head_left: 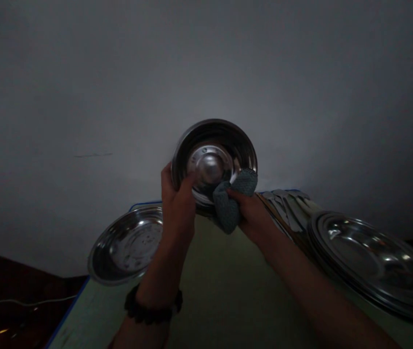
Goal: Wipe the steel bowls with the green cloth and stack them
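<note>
A shiny metal bowl [210, 167] is held up in front of the wall, tilted so that its inside faces me. My left hand [179, 203] grips its left side, with the thumb inside the rim and the fingers behind it. A grey-green cloth [228, 208] is bunched in my right hand [252, 211], which presses it over the bowl's lower right rim. The cloth hides that part of the rim. A dark beaded bracelet [151, 308] circles my left wrist.
A wide metal basin [134, 247] rests at the table's left. On the right lies a stack of metal plates or trays [373, 261]; behind it are several pale, flat utensils [288, 206]. The green table [221, 291] meets a plain wall [206, 63]. A white cable [24, 304] runs at lower left.
</note>
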Motion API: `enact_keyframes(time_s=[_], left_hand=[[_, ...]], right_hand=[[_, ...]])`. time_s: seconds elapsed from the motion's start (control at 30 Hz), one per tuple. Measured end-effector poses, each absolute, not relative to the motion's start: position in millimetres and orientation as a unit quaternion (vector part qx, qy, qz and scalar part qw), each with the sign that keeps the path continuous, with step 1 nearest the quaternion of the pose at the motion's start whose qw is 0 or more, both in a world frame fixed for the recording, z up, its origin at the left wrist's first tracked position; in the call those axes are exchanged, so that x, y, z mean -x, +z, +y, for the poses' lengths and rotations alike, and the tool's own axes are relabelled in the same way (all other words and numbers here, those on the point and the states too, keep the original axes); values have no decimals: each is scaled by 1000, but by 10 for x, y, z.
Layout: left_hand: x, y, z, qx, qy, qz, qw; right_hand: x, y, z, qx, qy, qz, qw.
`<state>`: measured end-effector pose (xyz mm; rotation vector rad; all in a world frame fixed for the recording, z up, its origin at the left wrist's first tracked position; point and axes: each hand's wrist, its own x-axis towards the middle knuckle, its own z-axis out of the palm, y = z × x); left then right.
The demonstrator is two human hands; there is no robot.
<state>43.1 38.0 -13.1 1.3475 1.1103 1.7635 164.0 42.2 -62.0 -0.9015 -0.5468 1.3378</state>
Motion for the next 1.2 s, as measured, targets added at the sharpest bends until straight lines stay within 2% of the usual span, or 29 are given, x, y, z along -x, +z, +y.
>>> enact_keyframes(time_s=[0.13, 0.23, 0.33, 0.4, 0.53, 0.63, 0.73, 0.83, 0.97, 1.07, 1.2], left_hand=[[-169, 24, 319, -584, 574, 408, 404], [-36, 108, 251, -650, 494, 405, 412], [-51, 128, 197, -737, 383, 403, 384], [-104, 121, 183, -779, 333, 416, 331], [-152, 101, 218, -777, 372, 413, 295], [-100, 70, 287, -743, 442, 407, 295], [-37, 3, 377, -681, 515, 424, 303], [-69, -82, 444, -609, 593, 423, 313], [-303, -138, 405, -520, 669, 463, 259], [-464, -120, 315, -507, 659, 496, 251], [-431, -83, 288, -540, 634, 479, 278]], right_hand=[[-2027, -540, 478, 452, 483, -397, 636], [-2223, -426, 428, 495, 357, -563, 558], [-2262, -284, 334, 525, 219, -684, 457], [-2233, -219, 289, 541, 150, -712, 421], [-2184, -247, 314, 553, 100, -678, 474], [-2186, -356, 398, 543, 120, -638, 532], [-2153, -458, 466, 548, 193, -583, 568], [-1992, -548, 485, 530, 313, -492, 616], [-1665, -703, 483, 411, 509, -340, 676], [-1611, -783, 502, 379, 550, -334, 665], [-1887, -712, 545, 445, 532, -432, 576]])
